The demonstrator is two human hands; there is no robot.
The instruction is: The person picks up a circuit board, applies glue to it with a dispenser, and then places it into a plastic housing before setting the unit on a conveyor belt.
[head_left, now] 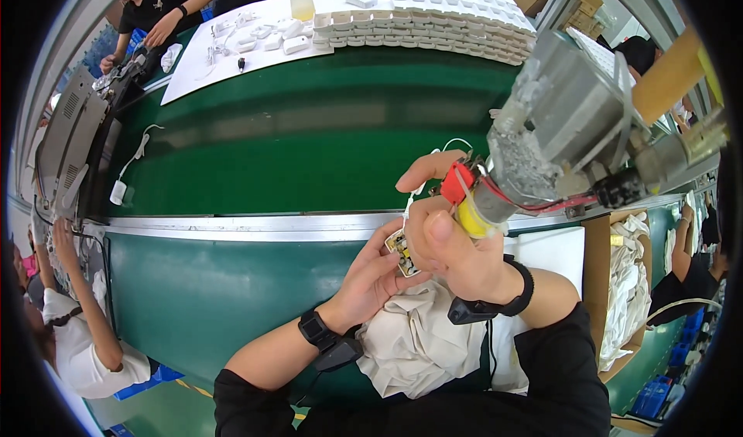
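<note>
My left hand is closed on a small white-cased circuit board, its yellow and dark components facing up. A thin white cable rises from the board past the fingers of my right hand. That hand is closed at the lower end of a hanging glue gun, with one finger stretched out to the left. The gun has a grey metal body smeared with clear glue, a red switch and yellow tape. Its tip is hidden behind my right hand, just above the board. Under both hands lies a bunched cream cloth.
Beyond a metal rail runs a green conveyor belt, with a white adapter on its left. White parts and stacked trays stand at the back near a glue bottle. A cardboard box is on the right. Co-workers sit around.
</note>
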